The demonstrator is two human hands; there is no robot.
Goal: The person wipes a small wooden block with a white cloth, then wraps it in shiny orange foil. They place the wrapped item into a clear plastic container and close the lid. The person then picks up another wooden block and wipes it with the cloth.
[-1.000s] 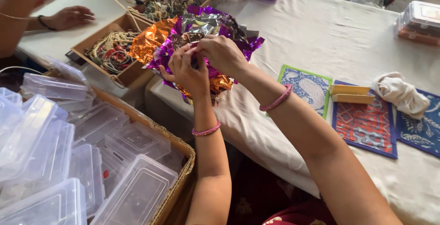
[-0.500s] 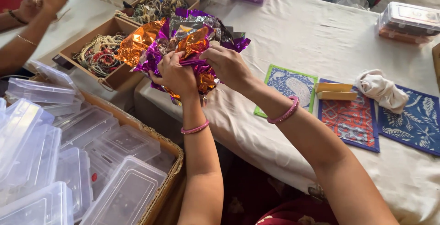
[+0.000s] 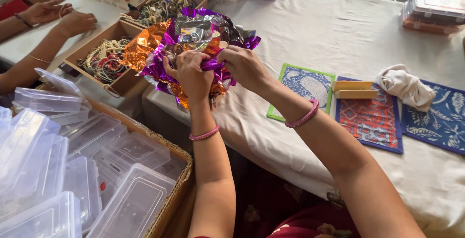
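Step in hand, as I read it: you're working one strip loose from the crinkled bundle of purple, orange and silver foil wrappers (image 3: 193, 39), held over the table (image 3: 329, 29) edge at 12 o'clock from your chest.

Hands:
- Left hand (image 3: 192, 75) closed around the bundle's lower half, knuckles up, fingers curled in tight.
- Right hand (image 3: 244, 66) at 3 o'clock of the left, touching it, pinching a purple strip between thumb and fingers.

Next move likely calls for a steady left grip and a slow right pull, since foil this thin tears easily.

Counts:
- Pink bangles: two, one per wrist (image 3: 204, 134).
- Printed fabric mats at 3 o'clock: three — green-bordered blue one (image 3: 305, 85), red and blue one (image 3: 372, 119), dark blue leaf one (image 3: 436, 117).
- Yellow card pieces (image 3: 353, 90): two, stacked on the red mat.
- Crumpled cream cloth (image 3: 402, 85): one.
- Open brown cardboard box of beaded jewellery (image 3: 104, 58) at 10 o'clock: one clear, a second behind it.
- Clear plastic lidded boxes (image 3: 131, 204) in the woven tray at 8 o'clock: at least ten; the rest overlap, can't tell.
- Another person's hands (image 3: 72, 22) at 10 o'clock: two, resting on the far white surface.
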